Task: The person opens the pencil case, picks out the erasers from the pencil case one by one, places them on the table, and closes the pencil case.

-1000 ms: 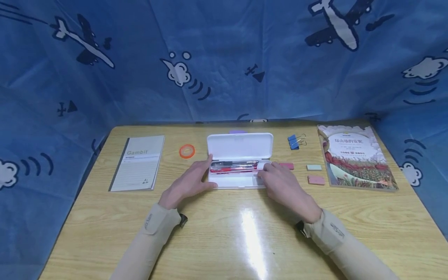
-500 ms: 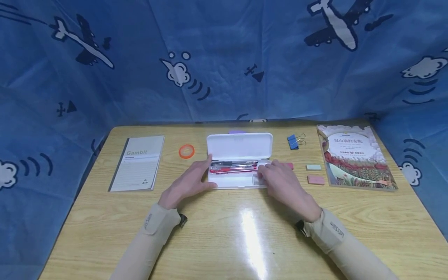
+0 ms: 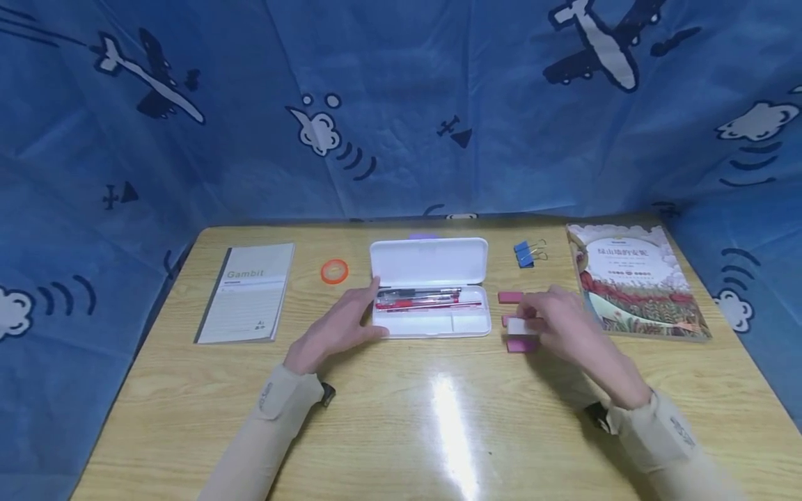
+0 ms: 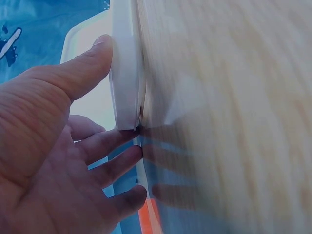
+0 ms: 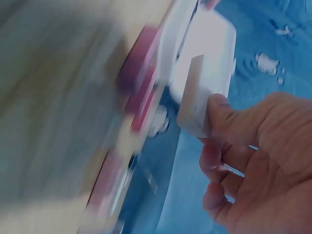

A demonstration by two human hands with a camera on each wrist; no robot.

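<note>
— Case status?
— White pencil case point(image 3: 429, 291) open at table point(image 3: 401, 417) centre, lid raised on the far side. Pens point(image 3: 421, 298) laid left to right in the far tray; near compartments bare.

— Left hand?
— Left hand point(image 3: 341, 325) relaxed, fingers loosely extended against the case's left end, thumb on its rim. Gripping nothing.

— Right hand?
— Right hand point(image 3: 560, 321) just right of the case, pinching a white eraser point(image 3: 522, 325) between thumb and fingers.

— Eraser appearance, orientation?
— Small, pale rectangular block, held just above the table, long axis left to right. Pink erasers point(image 3: 510, 298) just beyond and just nearer.
</note>
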